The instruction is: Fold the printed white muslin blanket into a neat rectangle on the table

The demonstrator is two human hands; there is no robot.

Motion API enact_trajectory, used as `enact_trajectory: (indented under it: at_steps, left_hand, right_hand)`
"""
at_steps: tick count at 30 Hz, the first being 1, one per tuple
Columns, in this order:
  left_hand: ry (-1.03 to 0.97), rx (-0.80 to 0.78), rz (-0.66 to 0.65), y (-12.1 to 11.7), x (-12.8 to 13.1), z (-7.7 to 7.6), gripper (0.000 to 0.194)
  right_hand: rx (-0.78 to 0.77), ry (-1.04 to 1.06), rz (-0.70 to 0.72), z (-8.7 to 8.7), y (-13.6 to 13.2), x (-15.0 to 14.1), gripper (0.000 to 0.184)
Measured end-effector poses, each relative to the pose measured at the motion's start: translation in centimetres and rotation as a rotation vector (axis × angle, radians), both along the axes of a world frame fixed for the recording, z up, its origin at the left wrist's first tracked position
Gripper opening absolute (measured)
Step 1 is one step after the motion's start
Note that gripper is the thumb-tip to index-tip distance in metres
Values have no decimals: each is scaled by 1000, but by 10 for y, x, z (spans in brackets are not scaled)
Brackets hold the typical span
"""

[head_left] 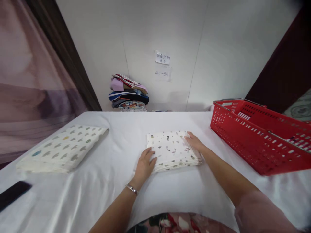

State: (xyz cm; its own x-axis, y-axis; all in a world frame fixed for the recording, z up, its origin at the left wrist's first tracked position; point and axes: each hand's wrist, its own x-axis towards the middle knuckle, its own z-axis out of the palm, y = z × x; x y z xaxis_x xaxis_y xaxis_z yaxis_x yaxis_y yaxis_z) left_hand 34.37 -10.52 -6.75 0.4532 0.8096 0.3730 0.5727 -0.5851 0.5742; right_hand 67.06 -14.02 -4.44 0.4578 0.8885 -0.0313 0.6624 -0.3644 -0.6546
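Note:
A folded white cloth [171, 149] with small printed figures lies flat on the white-covered table in front of me. Its front edge shows several stacked layers. My left hand [145, 164] rests on the cloth's left edge, fingers apart and not gripping. At the opposite side, my right hand [194, 141] touches the far right corner with its fingers stretched out. Part of that hand's underside is hidden. To the left lies a second folded cloth [70, 145], cream with grey-green cloud-like or tree-like prints, apart from both hands.
A red perforated basket [238, 139] with metal handles stands on the right. Folded fabrics [128, 94] are piled beyond the table's far edge, by the wall. A dark flat object [14, 194] lies at the left front. Paper notes [162, 58] hang on the wall.

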Motion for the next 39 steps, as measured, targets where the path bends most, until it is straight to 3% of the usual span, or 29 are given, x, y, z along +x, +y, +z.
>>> enact_trajectory:
  at_steps: [3, 7, 11, 16, 20, 25, 28, 33, 36, 39]
  left_hand:
    - [-36, -94, 131, -1, 0, 6, 41]
    - [5, -316, 246, -2, 7, 22, 56]
    - [64, -402, 264, 5, 13, 32, 57]
    - [-89, -524, 275, 27, -1, 32, 61]
    - [-184, -689, 308, 35, -21, 37, 62]
    - [-278, -869, 301, 21, -41, 48, 54]
    - [-387, -985, 203, 7, -52, 48, 49]
    - [-668, -1145, 97, -13, -64, 41, 36]
    - [-826, -1172, 108, -19, -64, 38, 26]
    - [-922, -1172, 86, -22, -61, 34, 21]
  right_hand:
    - [98, 147, -92, -11, -32, -1, 65]
    - [170, 93, -130, -26, -63, -12, 68]
    - [236, 50, -132, -33, -69, -27, 68]
    - [218, 100, -115, -42, -80, -44, 69]
    - [197, 2, 15, -36, -99, -53, 70]
    - [322, -321, 233, -2, -99, -69, 57]
    - [364, -331, 470, 13, -86, -99, 47]
    - [399, -312, 799, 21, -54, -167, 46]
    - [384, -358, 882, 22, -38, -200, 52]
    - [352, -455, 838, 18, -31, -219, 58]
